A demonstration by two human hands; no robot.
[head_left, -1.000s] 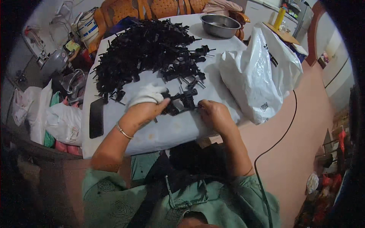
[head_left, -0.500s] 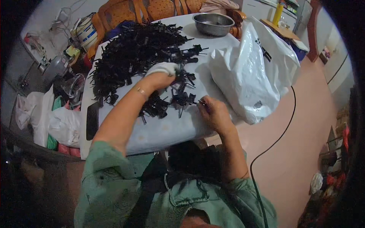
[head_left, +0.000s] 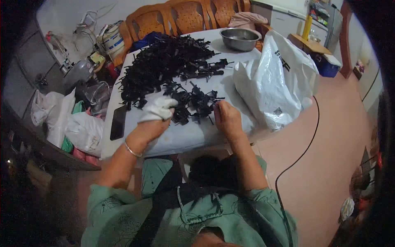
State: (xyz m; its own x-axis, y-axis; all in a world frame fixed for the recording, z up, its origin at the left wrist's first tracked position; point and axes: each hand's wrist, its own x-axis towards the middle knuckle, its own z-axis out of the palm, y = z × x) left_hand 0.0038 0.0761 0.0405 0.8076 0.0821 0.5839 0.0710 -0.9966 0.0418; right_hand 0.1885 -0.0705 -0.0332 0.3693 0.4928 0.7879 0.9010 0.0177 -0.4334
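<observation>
A large heap of black plastic parts (head_left: 164, 57) with thin prongs covers the far left of the white-covered table. A smaller cluster of the same parts (head_left: 197, 99) lies in front of it, between my hands. My left hand (head_left: 158, 109), in a white glove, is curled at the left edge of this cluster; whatever its fingers hold is hidden and slightly blurred. My bare right hand (head_left: 228, 119) is closed in a pinch at the cluster's right edge. A dark piece shows at its fingertips, too small to name surely.
A white plastic bag (head_left: 267, 82) stands at the table's right, with a steel bowl (head_left: 240, 39) behind it. A black phone-like slab (head_left: 118, 123) lies by the left edge. Beyond is a carved wooden bench (head_left: 185, 18). A black cable (head_left: 302, 154) hangs at right.
My left hand has drawn back from the heap toward me and the near cluster. My right hand stays by the cluster's right side, pinched. The whole view has shifted slightly.
</observation>
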